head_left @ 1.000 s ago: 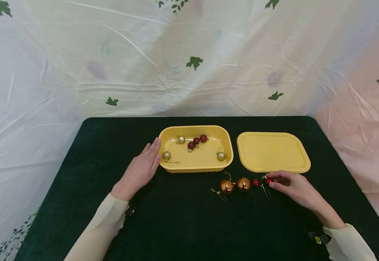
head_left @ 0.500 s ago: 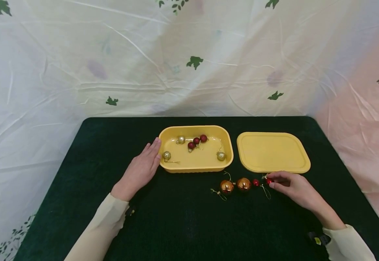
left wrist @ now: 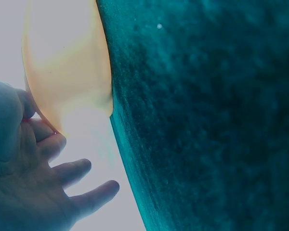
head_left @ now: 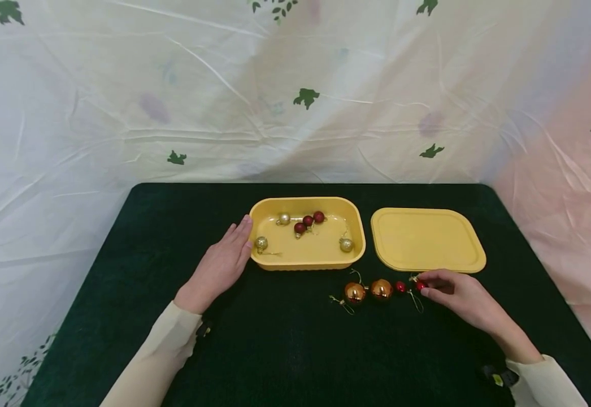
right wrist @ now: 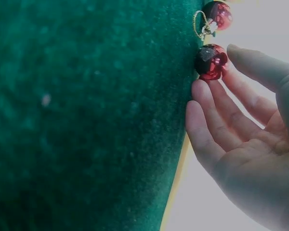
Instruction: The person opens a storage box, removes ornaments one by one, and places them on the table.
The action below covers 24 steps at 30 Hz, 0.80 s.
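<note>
My left hand (head_left: 220, 261) rests its straight fingers against the left side of a yellow plastic box (head_left: 308, 264), which the left wrist view shows as a pale yellow wall (left wrist: 70, 62). Inside lie several small baubles, dark red (head_left: 299, 228) and gold (head_left: 346, 245). My right hand (head_left: 460, 294) has its thumb and fingers around a small shiny red bauble (right wrist: 212, 62) on the table. Beside that one is a second red bauble (head_left: 400, 286) with a gold loop. Two larger copper-orange baubles (head_left: 381, 289) continue the row to the left.
A yellow lid (head_left: 427, 240) lies flat right of the box, just beyond my right hand. Dark green cloth covers the table (head_left: 285, 339). A pale patterned sheet (head_left: 214, 90) hangs behind it and at both sides.
The head view has shifted very slightly. Both hands, the box and the baubles keep their places.
</note>
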Motion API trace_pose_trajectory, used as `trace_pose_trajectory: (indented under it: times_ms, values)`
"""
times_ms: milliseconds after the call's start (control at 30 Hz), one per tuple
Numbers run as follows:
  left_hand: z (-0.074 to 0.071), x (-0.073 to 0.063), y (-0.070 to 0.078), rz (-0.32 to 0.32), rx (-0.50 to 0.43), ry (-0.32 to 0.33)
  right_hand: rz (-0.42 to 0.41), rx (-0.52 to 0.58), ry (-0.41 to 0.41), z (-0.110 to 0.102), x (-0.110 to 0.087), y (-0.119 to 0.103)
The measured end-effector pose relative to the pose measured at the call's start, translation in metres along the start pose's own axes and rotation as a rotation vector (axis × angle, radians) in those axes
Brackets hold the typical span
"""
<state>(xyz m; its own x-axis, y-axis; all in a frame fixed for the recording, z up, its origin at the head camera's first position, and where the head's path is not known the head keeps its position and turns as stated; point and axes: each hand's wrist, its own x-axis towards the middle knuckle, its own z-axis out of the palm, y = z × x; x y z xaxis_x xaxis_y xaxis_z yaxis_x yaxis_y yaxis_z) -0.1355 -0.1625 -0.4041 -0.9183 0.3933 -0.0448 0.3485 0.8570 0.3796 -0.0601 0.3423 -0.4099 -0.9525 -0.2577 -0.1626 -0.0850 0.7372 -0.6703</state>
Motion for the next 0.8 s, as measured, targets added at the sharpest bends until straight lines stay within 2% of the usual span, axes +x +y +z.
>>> trace_pose_trajectory:
  times_ms: [167,367,567,800]
  values:
    - [-0.002,0.002,0.000,0.003,-0.001,0.007,-0.008,-0.028,0.059,-0.007,-0.001,-0.010]
    - [-0.002,0.001,-0.001,0.002,-0.014,0.018,-0.048,-0.069,0.143,-0.015,-0.002,-0.036]
    - [0.000,0.000,-0.001,0.004,-0.010,0.016,-0.144,-0.075,0.193,-0.013,0.003,-0.072]
    - [0.001,-0.002,0.000,0.004,-0.010,0.025,-0.296,-0.116,0.201,-0.007,0.023,-0.102]
